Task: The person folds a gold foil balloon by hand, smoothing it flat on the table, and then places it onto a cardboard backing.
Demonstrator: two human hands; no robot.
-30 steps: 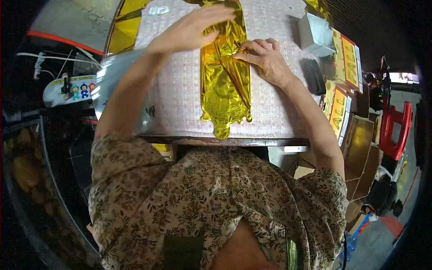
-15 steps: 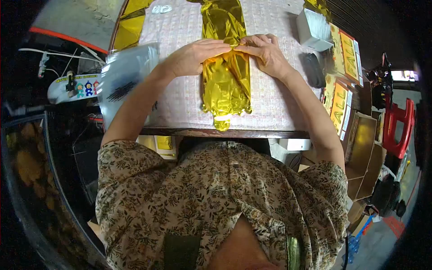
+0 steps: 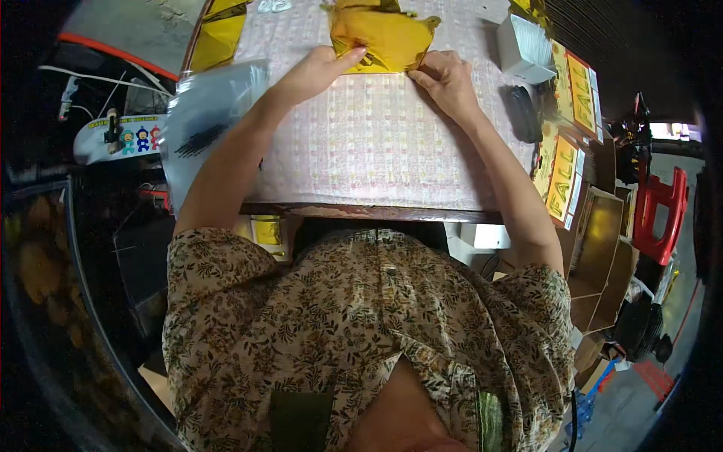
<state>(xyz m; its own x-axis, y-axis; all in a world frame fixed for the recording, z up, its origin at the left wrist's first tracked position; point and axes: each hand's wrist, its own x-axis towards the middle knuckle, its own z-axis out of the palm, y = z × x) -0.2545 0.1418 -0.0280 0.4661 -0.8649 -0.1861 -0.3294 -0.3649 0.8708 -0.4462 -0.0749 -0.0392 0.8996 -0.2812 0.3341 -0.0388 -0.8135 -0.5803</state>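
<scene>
A shiny gold foil sheet (image 3: 388,39) lies folded near the far middle of the cloth-covered table (image 3: 361,151). Its near edge now runs straight across between my hands. My left hand (image 3: 320,73) pinches the foil's left side, with the thumb on top of it. At the foil's lower right corner, my right hand (image 3: 446,81) holds the edge between curled fingers and thumb. Part of the foil beyond the fold reaches the top of the view.
Clear plastic bags (image 3: 215,113) lie at the table's left edge. On the right are a white box of cards (image 3: 526,49), a black case (image 3: 523,113) and packs marked FALL (image 3: 565,173). More gold foil (image 3: 218,38) lies at the far left.
The foil's near end, which reached the table's front edge, is folded away from me over the rest. My left hand has moved slightly left and up; both hands stay on the foil.
</scene>
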